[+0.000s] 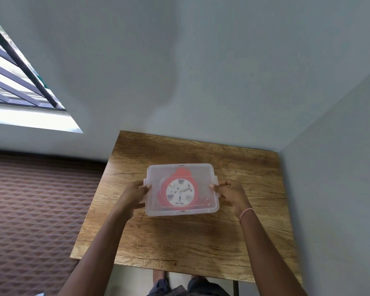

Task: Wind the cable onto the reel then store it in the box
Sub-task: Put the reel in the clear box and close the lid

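A clear plastic box [207, 174] with its lid on sits in the middle of the wooden table [201, 238]. Through the lid I see the red cable reel [181, 192] with its white socket face lying flat inside. My left hand [135, 194] grips the box's left side at the latch, thumb on the lid's edge. My right hand [229, 193] grips the right side the same way, thumb on the lid. The cable itself is hidden, apart from a blur of red near the reel.
The table stands in a corner, with grey walls behind it and to its right. A patterned brown bed or mat [34, 210] lies to the left. A barred window [15, 77] is at the upper left. My feet show under the table's near edge.
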Demonstrator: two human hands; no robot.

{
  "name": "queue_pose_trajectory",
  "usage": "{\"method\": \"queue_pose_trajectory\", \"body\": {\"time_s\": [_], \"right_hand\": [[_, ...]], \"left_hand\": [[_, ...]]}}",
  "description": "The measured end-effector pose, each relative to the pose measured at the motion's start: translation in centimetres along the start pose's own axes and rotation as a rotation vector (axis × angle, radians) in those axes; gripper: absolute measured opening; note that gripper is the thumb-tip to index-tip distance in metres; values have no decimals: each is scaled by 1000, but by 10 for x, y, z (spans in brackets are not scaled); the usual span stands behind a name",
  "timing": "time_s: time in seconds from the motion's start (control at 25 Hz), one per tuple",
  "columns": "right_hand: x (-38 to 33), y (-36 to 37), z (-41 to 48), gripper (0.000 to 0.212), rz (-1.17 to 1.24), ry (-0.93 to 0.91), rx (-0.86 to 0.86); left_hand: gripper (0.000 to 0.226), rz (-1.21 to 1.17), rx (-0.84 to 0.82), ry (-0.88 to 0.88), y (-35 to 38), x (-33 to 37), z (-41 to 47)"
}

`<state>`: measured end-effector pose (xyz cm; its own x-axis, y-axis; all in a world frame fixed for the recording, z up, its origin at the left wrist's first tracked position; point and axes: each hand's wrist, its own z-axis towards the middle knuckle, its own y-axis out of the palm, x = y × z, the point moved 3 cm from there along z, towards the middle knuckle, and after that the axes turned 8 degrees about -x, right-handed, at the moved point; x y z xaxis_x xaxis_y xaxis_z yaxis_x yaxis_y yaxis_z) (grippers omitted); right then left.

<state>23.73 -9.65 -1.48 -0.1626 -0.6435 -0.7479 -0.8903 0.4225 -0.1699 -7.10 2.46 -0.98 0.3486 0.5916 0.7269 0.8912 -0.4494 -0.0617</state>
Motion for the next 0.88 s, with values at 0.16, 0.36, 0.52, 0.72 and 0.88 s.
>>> {"method": "queue_pose_trajectory", "body": {"time_s": [0.16, 0.36, 0.52, 0.72, 0.88], "right_hand": [[2, -2, 5, 42, 168, 101, -147], [4, -3, 7, 40, 187, 113, -209], [2, -2, 4, 34, 174, 65, -143], [-3, 5, -4, 25, -74, -101, 45], [-7, 15, -11, 30, -348, -200, 168]], "left_hand": [[24, -11, -40, -42, 0, -1, 2], [23, -29, -44, -79, -5, -4, 3], [17, -3, 33, -42, -8, -4, 3], [32, 155, 223, 77, -2, 3, -2], [27, 290, 301, 158, 3, 4, -4]]}}
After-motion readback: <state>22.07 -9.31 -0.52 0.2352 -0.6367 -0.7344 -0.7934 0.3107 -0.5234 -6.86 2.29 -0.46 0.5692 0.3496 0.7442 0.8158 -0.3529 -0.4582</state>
